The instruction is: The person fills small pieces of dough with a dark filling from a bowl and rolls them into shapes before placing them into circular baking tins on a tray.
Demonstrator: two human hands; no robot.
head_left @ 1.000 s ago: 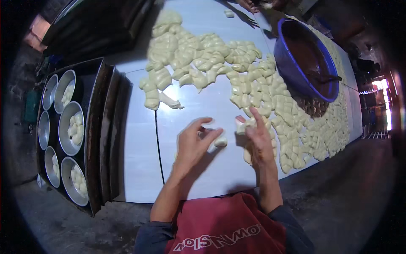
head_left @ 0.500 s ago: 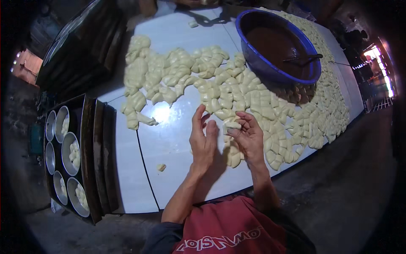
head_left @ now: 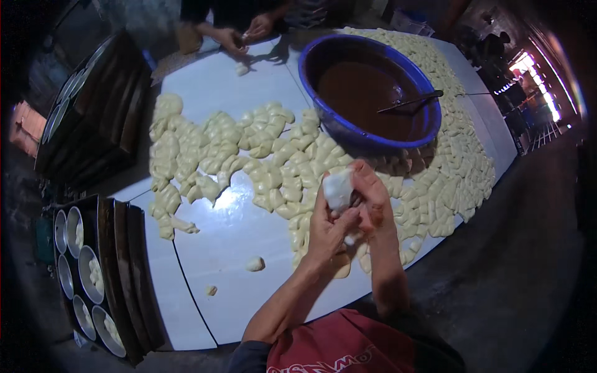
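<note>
My left hand [head_left: 326, 233] is closed around a flattened white piece of dough [head_left: 338, 188], lifted above the table. My right hand [head_left: 375, 202] presses in from the other side, its fingers curled at the dough's edge; a brown smear shows on it. Another bit of dough peeks out below the palms, partly hidden. Many pale dough pieces [head_left: 273, 180] lie packed together on the white table beneath and beyond my hands. A small dough ball [head_left: 255, 264] sits alone left of my forearms, with a smaller crumb [head_left: 211, 290] nearer the front left.
A blue basin [head_left: 367, 140] of brown filling, a dark-handled utensil [head_left: 410, 101] resting in it, stands on the far dough. At left, a dark tray holds round metal tins [head_left: 91, 273], several containing dough; stacked trays [head_left: 93, 118] rise behind. Another person's hands [head_left: 245, 34] work across the table.
My hands have come together around a white dough piece. The small dough piece has left my right hand, and a ball now lies on the table at left. The view has shifted.
</note>
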